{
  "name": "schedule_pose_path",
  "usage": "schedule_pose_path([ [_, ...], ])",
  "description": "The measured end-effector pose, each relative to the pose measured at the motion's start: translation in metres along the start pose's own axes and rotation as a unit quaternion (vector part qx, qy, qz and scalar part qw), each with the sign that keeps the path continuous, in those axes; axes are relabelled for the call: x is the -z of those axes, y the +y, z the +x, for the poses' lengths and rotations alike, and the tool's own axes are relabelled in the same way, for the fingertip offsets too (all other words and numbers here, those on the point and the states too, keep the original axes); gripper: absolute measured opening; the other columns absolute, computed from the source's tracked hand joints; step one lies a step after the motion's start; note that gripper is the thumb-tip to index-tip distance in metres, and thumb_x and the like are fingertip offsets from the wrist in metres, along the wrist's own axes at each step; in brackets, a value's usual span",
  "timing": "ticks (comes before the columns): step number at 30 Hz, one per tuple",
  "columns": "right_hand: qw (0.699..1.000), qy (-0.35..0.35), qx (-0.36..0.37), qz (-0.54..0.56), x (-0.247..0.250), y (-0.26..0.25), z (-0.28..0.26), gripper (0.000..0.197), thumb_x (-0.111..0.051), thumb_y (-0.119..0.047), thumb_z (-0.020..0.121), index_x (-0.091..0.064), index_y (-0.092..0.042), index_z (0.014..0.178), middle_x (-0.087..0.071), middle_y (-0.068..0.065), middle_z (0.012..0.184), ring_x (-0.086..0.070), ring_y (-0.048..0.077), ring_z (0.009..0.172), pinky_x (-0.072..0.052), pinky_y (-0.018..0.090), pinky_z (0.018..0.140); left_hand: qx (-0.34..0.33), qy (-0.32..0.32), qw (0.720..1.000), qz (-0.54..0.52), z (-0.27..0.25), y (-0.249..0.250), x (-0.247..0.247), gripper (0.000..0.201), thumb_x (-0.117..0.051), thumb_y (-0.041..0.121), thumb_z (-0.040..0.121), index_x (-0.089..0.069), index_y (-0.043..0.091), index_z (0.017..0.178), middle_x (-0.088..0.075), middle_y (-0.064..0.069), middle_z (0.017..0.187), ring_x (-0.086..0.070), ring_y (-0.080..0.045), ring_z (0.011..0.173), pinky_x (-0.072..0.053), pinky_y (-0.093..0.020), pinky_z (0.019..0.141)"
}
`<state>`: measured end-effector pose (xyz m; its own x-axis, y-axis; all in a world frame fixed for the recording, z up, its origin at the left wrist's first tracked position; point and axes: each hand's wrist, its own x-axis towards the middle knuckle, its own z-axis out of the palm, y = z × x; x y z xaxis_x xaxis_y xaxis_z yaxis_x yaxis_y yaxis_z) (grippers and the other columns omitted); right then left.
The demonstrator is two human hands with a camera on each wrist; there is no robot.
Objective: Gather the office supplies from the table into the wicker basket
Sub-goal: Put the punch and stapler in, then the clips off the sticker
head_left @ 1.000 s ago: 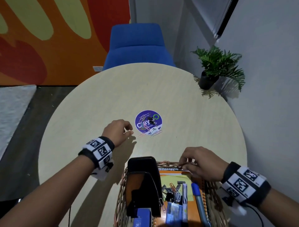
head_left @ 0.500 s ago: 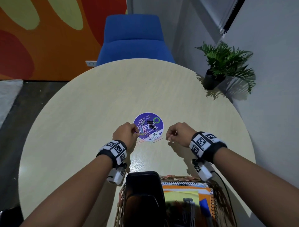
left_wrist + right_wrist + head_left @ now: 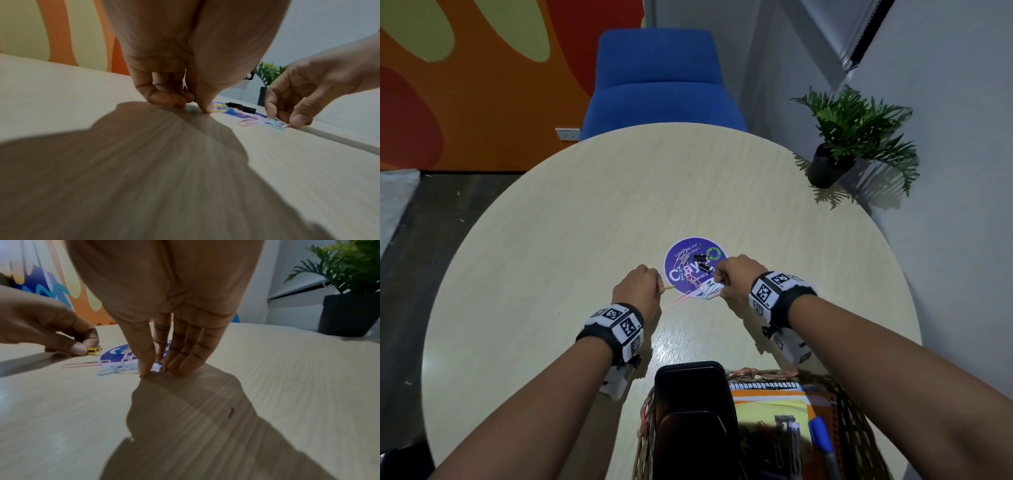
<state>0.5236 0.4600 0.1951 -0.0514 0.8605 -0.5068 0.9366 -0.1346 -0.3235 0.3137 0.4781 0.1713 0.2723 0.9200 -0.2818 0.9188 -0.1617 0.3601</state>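
Observation:
Several coloured paper clips (image 3: 690, 297) and black binder clips (image 3: 700, 263) lie on and around a round purple sticker (image 3: 678, 263) in the middle of the table. My left hand (image 3: 661, 287) pinches a yellow paper clip (image 3: 220, 108) at the sticker's left edge; the same yellow paper clip (image 3: 94, 350) shows in the right wrist view. My right hand (image 3: 717, 284) pinches pale paper clips (image 3: 123, 369) at the sticker's right edge, fingertips down on the table. The wicker basket (image 3: 856, 411) stands at the near edge and holds a notebook, pens and clips.
A black holder (image 3: 693, 404) stands in the basket's left part. A potted plant (image 3: 835, 157) sits at the table's far right edge by the wall. A blue chair (image 3: 659, 78) stands behind the round wooden table (image 3: 551, 240).
My right hand left the basket rim and moved forward to the clips by the sticker. My left hand shifted right to the sticker's edge and now pinches a yellow clip.

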Motion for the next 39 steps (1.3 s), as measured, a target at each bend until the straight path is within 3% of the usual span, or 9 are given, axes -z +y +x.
schedule_pose_path([
  [4, 1.0, -0.007, 0.002, -0.017, -0.002, -0.004, 0.001, 0.011, -0.065, -0.01, 0.08, -0.057, -0.016, 0.076, -0.065, 0.005, 0.084, -0.06, 0.025, 0.077, -0.039, 0.024, 0.056, 0.031, 0.042, 0.993, -0.101, -0.019, -0.017, 0.003, 0.012, -0.05, 0.009, 0.088, -0.057, 0.015, 0.08, -0.061, -0.003, 0.083, -0.058, -0.024, 0.075, -0.045, -0.033, 0.067],
  [8, 0.999, 0.003, -0.005, -0.039, -0.002, -0.007, -0.001, 0.008, -0.056, -0.016, 0.087, -0.06, -0.01, 0.083, -0.069, 0.014, 0.092, -0.06, 0.029, 0.076, -0.043, 0.028, 0.061, 0.055, 0.065, 0.977, -0.196, -0.048, -0.024, 0.012, 0.01, -0.054, 0.009, 0.085, -0.058, 0.013, 0.078, -0.066, -0.004, 0.073, -0.06, -0.023, 0.07, -0.048, -0.031, 0.066],
  [13, 1.0, 0.019, 0.016, -0.009, 0.008, -0.008, -0.016, 0.012, -0.059, -0.011, 0.081, -0.069, -0.005, 0.085, -0.072, 0.012, 0.087, -0.066, 0.03, 0.079, -0.052, 0.034, 0.07, -0.025, 0.077, 0.973, -0.214, -0.078, -0.013, 0.032, 0.013, -0.055, 0.006, 0.089, -0.059, 0.018, 0.09, -0.061, 0.009, 0.066, -0.063, 0.004, 0.066, -0.042, -0.006, 0.063],
  [17, 0.997, 0.046, 0.051, 0.033, 0.032, -0.005, -0.042, 0.017, -0.063, 0.0, 0.077, -0.069, -0.009, 0.091, -0.065, 0.002, 0.078, -0.063, 0.022, 0.077, -0.051, 0.028, 0.074, -0.087, 0.079, 0.972, -0.202, -0.099, 0.003, 0.057, 0.013, -0.061, 0.014, 0.088, -0.07, 0.018, 0.095, -0.068, 0.003, 0.074, -0.062, -0.002, 0.068, -0.043, -0.01, 0.067],
  [23, 0.99, 0.04, 0.113, 0.075, 0.051, 0.01, -0.136, 0.013, -0.064, -0.005, 0.085, -0.071, -0.008, 0.095, -0.066, 0.003, 0.071, -0.059, 0.007, 0.062, -0.047, 0.021, 0.066, -0.202, 0.026, 0.956, -0.211, -0.152, 0.051, 0.09, 0.01, -0.066, 0.012, 0.085, -0.073, 0.017, 0.088, -0.067, 0.019, 0.074, -0.063, 0.005, 0.075, -0.044, -0.003, 0.069],
  [28, 0.992, -0.054, 0.091, 0.064, 0.017, 0.027, -0.204, 0.019, -0.061, -0.006, 0.086, -0.074, -0.011, 0.099, -0.075, 0.006, 0.092, -0.067, 0.015, 0.081, -0.053, 0.028, 0.077, -0.28, -0.049, 0.945, -0.16, -0.185, 0.085, 0.076, 0.014, -0.059, 0.026, 0.084, -0.072, 0.023, 0.089, -0.073, 0.012, 0.082, -0.064, -0.001, 0.078, -0.048, -0.015, 0.073],
  [32, 0.993, -0.023, 0.056, 0.103, 0.002, 0.047, -0.218, 0.025, -0.054, -0.005, 0.089, -0.07, -0.014, 0.106, -0.072, 0.004, 0.104, -0.069, 0.013, 0.085, -0.054, 0.027, 0.08, -0.306, -0.064, 0.942, -0.123, -0.193, 0.097, 0.057, 0.017, -0.056, 0.03, 0.084, -0.071, 0.025, 0.092, -0.072, 0.008, 0.087, -0.063, -0.006, 0.08, -0.046, -0.02, 0.074],
  [36, 0.994, 0.01, 0.067, 0.087, 0.004, 0.058, -0.219, 0.024, -0.053, -0.009, 0.091, -0.068, -0.019, 0.106, -0.071, 0.0, 0.106, -0.068, 0.013, 0.088, -0.055, 0.033, 0.082, -0.326, -0.061, 0.936, -0.118, -0.2, 0.103, 0.047, 0.019, -0.057, 0.022, 0.085, -0.073, 0.023, 0.094, -0.074, 0.006, 0.086, -0.058, -0.009, 0.091, -0.033, 0.002, 0.072],
  [39, 0.995, 0.015, 0.065, 0.069, 0.01, 0.056, -0.215, 0.024, -0.053, -0.011, 0.093, -0.067, -0.019, 0.112, -0.07, 0.001, 0.108, -0.066, 0.016, 0.092, -0.053, 0.033, 0.086, -0.319, -0.117, 0.934, -0.11, -0.2, 0.1, 0.051, 0.029, -0.053, 0.016, 0.089, -0.069, 0.025, 0.112, -0.075, 0.007, 0.095, -0.066, -0.005, 0.089, -0.044, -0.009, 0.078],
])
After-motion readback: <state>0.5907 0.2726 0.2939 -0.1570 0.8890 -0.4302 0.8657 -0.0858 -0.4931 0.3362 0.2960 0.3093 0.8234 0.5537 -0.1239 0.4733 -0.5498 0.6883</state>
